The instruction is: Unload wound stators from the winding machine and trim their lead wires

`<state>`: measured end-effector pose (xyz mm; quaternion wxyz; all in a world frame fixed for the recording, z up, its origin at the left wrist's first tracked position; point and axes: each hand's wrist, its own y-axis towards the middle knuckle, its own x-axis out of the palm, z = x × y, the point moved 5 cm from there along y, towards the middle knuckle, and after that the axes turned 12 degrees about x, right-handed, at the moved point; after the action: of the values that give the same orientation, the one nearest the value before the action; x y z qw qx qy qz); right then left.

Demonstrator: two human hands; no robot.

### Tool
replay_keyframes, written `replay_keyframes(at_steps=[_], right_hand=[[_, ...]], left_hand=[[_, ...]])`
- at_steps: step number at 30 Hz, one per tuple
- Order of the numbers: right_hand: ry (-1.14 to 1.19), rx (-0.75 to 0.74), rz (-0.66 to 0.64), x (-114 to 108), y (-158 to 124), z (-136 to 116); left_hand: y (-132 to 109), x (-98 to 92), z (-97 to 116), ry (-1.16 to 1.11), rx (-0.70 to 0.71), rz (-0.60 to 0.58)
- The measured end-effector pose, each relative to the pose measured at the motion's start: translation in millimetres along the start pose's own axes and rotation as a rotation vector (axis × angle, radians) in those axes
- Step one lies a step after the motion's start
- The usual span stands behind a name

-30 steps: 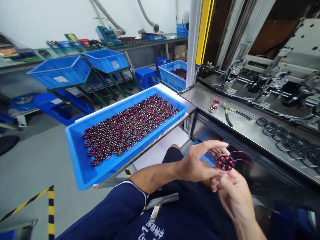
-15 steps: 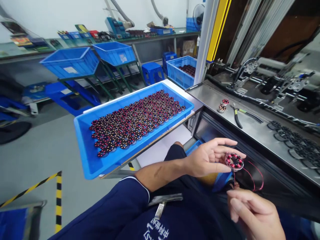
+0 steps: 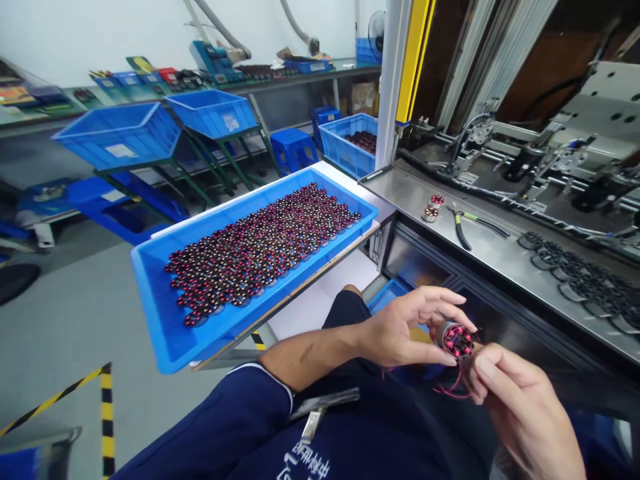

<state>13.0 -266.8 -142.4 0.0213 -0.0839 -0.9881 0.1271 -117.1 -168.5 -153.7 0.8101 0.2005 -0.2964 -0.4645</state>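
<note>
My left hand (image 3: pixel 405 327) pinches a small round motor stator (image 3: pixel 456 339) wound with red wire, held over my lap. My right hand (image 3: pixel 520 407) is closed against the stator's right side, its fingers on the loose red wire leads (image 3: pixel 453 387) that hang below. A shallow blue tray (image 3: pixel 165 320) packed with several similar red-wound stators (image 3: pixel 260 247) lies to the left on a board.
A steel machine bench (image 3: pixel 490 253) runs along the right, with black-handled pliers (image 3: pixel 463 230), two stators (image 3: pixel 433 208) and a row of black rings (image 3: pixel 575 273) on it. Blue bins (image 3: pixel 120 137) stand on racks behind. A blue crate (image 3: pixel 345 147) sits on the floor.
My right hand has come back up from below and closed on the stator. The looping red leads are now drawn in under the hands.
</note>
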Motion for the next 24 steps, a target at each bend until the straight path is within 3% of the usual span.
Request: replay_keyframes(at_steps=[6,12,18,24], right_hand=[[0.097,-0.022,-0.101,3.2,-5.5,10.4],[0.15,-0.037,-0.085,2.4,-5.5,18.3],[0.045,-0.035,-0.082,-2.6,-8.4,36.3],[-0.118,-0.076,0.028,1.8,-6.4,37.6]], left_hand=[[0.5,1.4,-4.0,-0.277,-0.148,0.067],[-1.5,2.6,-12.7,-0.348,-0.321,0.171],[0.9,-5.0,-17.0,-0.304,-0.288,0.353],[2.4,-2.6,-12.8,-0.353,-0.363,0.343]])
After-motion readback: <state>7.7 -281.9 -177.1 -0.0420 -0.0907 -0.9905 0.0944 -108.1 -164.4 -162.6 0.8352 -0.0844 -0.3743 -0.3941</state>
